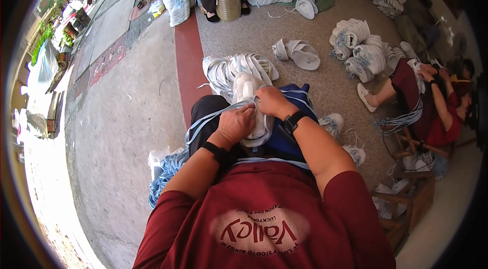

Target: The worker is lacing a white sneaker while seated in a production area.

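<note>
White shoe point(247, 97) on lap — both hands point(254, 114) clasp it.

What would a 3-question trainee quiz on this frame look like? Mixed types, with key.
1. True or false: both hands rest on the white shoe in the lap.
2. What does the left hand pinch? A) pale blue lace B) a bottle C) scissors
3. Which wrist wears the black watch?

Key:
1. True; the right hand grips the shoe's upper part.
2. A; the pale blue lace runs out to the left.
3. The right wrist; the left wears a plain black band.
</note>
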Demonstrator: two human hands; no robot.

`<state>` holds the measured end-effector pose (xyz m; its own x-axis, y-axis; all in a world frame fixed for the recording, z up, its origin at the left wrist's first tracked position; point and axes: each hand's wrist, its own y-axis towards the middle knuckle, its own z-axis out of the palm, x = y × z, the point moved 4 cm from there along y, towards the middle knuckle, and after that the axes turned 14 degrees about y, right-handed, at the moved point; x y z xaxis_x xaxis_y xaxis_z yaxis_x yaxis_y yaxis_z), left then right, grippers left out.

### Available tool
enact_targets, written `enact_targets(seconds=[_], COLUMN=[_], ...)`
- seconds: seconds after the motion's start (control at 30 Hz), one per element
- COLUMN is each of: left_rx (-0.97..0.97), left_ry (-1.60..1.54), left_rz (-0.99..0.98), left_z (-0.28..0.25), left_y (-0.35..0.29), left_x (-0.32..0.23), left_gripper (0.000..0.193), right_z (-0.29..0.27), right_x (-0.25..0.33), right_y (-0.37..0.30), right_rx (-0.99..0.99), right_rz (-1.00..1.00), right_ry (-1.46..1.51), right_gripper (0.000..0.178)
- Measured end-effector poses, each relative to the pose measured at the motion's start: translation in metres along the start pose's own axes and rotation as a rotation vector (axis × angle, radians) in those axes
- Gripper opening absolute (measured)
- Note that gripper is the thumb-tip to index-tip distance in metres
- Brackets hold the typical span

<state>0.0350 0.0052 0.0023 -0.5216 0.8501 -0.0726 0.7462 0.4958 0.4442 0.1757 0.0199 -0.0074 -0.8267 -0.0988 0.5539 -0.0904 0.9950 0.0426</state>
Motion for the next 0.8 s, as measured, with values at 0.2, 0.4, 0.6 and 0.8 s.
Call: enact_targets(seconds=[0.2,0.4,0.6,0.8], left_rx=[0.016,-0.073,0.096,0.235], left_ry=[-0.055,-0.11,0.066,0.22], left_rz=[-0.009,0.008,-0.162,-0.102], left_z=[-0.003,-0.007,0.01,0.013], left_y=[-0.001,0.003,0.019,0.036], left_x=[0.007,0.002,-0.005,-0.015], left_gripper=[0.021,0.019,0.012,0.01], right_z=[-0.002,-0.002,-0.002,0.0], right_x=[-0.013,-0.013,-0.014,-0.018], right_y=[-0.002,-0.016,-0.015,-0.013], right_rx=[0.047,-0.127,-0.125,-0.152], right_rz=[-0.075,-0.057,-0.034,-0.033], right_ry=[0.173,0.287,0.334,0.463], right_gripper=[0.011,0.009,0.009,0.008])
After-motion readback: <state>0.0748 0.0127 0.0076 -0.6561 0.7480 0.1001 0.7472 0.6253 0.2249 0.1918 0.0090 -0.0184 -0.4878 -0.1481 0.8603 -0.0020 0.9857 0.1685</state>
